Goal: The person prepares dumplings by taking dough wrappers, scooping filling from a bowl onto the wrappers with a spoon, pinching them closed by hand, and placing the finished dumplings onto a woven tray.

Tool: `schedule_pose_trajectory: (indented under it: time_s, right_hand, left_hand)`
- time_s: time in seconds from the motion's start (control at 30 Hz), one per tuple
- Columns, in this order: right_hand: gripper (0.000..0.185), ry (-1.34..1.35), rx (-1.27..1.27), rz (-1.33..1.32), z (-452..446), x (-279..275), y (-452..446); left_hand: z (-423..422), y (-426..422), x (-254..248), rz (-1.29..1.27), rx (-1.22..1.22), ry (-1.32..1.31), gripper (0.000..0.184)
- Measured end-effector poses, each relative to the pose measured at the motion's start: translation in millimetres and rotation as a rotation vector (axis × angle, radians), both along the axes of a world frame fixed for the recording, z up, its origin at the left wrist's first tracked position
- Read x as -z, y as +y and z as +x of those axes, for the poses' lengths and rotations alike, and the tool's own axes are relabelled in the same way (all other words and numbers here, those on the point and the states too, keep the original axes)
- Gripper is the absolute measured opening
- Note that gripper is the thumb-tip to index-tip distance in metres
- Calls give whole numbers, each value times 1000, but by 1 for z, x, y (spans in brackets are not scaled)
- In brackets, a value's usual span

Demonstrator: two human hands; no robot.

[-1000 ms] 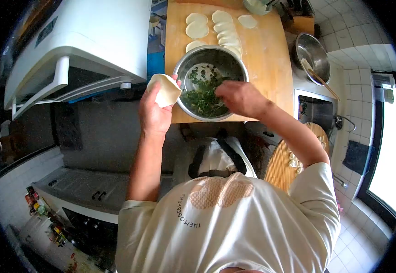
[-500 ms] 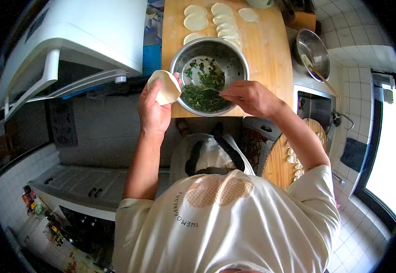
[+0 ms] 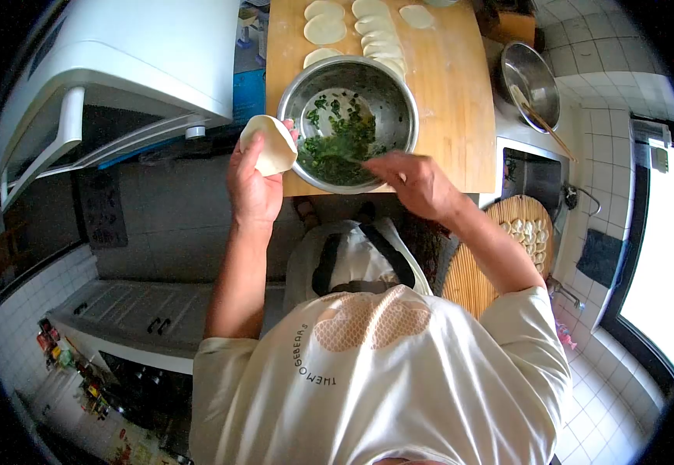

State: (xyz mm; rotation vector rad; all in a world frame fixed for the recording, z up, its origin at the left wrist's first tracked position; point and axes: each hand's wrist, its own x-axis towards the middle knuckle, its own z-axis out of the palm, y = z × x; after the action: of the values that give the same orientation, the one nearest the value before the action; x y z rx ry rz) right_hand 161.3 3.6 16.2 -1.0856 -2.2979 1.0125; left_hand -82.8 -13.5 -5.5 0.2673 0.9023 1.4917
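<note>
My left hand holds a round, pale dumpling wrapper beside the left rim of a steel mixing bowl. The thumb lies over the wrapper's near edge, and the other fingers are behind it. Chopped green filling is heaped in the near half of the bowl. Over the bowl's near right rim, my right hand is closed in a pinch on a spoon, whose end is blurred in the filling. Beyond the bowl, several overlapping wrappers lie on the wooden board.
A round slatted tray on the right bears several rows of shaped dumplings. Farther back are a second steel bowl with chopsticks and a sink. A white appliance stands at left.
My right hand has moved slightly left and nearer to my body, with the spoon still in the filling. The left hand still holds the wrapper. The whole view has shifted a little.
</note>
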Motion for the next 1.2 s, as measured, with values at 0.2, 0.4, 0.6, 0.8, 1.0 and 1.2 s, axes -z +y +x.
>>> schedule_pose_trajectory:
  time_s: [0.2, 0.4, 0.6, 0.8, 1.0, 1.2]
  right_hand:
    - [22, 41, 58, 16, 6, -14, 19]
    - [29, -146, -544, 287, -16, -12, 44]
    - [25, -273, -565, 411, 18, -34, 50]
    - [24, -212, -732, 482, 3, -29, 45]
    - [25, -182, -579, 466, 30, -42, 45]
    - [16, -25, -99, -107, 18, -50, -11]
  left_hand:
    - [2, 0, -3, 4, -3, 11, 39]
    - [-1, 1, -1, 8, 16, 54, 41]
    - [6, 1, -5, 0, -28, 20, 33]
    - [4, 2, -5, -29, -34, 44, 32]
    - [6, 1, -6, -14, -33, 43, 33]
    - [6, 0, -7, -24, -57, 28, 33]
